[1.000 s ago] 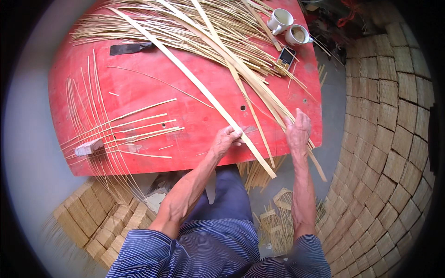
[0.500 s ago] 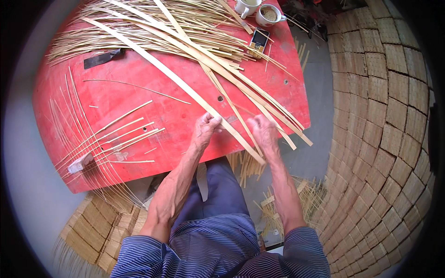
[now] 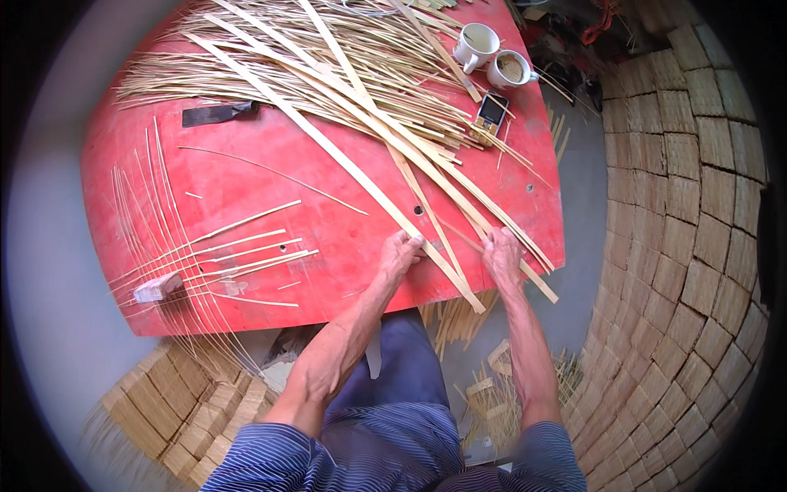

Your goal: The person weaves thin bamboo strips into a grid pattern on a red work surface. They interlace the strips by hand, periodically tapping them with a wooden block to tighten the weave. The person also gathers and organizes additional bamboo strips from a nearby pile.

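My left hand (image 3: 403,252) is closed on a long, pale bamboo strip (image 3: 451,276), pinching it between thumb and fingers a short way from its near end. That strip slants across the red table to the far left. To the right, my right hand (image 3: 502,252) has its fingers curled on the crossing wide bamboo strips (image 3: 457,195), apparently gripping one; its fingertips partly hide which. Between the hands, a thinner strip (image 3: 441,238) slants toward the table's front edge.
A heap of thin bamboo splints (image 3: 238,70) covers the far side of the red table (image 3: 328,238). Two cups (image 3: 475,45) and a phone (image 3: 490,113) stand far right. A partly woven lattice (image 3: 176,254) lies left under a block (image 3: 158,287). Stacked woven bundles (image 3: 672,230) line the right.
My right hand has moved away from the left hand and onto the wide strips at the right. The left hand keeps its hold on its strip. The whole view has shifted slightly.
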`<state>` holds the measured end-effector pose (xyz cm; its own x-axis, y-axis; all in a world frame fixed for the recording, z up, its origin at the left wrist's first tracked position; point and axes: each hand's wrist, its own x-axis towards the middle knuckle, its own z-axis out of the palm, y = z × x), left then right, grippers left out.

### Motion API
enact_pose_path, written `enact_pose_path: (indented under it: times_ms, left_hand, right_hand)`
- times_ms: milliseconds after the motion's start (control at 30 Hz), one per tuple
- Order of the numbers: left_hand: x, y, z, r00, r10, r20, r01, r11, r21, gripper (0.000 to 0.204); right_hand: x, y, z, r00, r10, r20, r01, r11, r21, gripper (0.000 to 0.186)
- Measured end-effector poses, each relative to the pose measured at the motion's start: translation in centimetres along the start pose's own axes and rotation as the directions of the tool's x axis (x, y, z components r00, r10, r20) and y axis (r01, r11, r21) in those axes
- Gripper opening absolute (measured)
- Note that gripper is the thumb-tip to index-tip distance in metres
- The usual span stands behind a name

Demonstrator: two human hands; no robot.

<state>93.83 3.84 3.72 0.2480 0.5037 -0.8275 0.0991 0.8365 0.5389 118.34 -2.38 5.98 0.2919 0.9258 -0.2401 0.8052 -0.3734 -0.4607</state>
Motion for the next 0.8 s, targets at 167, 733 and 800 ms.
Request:
enact_pose_path:
  times_ms: [167,733,800]
  left_hand:
    - [1.1,1.9,0.4,0.987,0.124,-0.099,-0.122,0.992,0.034,0.053]
    - [8.6,7.8,3.4,0.956,0.194,0.218,-0.106,0.927,-0.361,0.029]
    - [10.7,7.1,2.0,0.957,0.256,0.139,-0.230,0.957,-0.178,0.034]
  right_hand:
    - [-0.4,-1.7,-2.2,0.971,0.231,0.057,-0.237,0.963,0.128,0.012]
    - [2.1,0.2,-4.1,0.983,-0.050,-0.178,0.073,0.990,0.125,0.004]
    - [3.1,-0.8,-4.0,0.992,0.086,-0.088,-0.059,0.959,0.276,0.008]
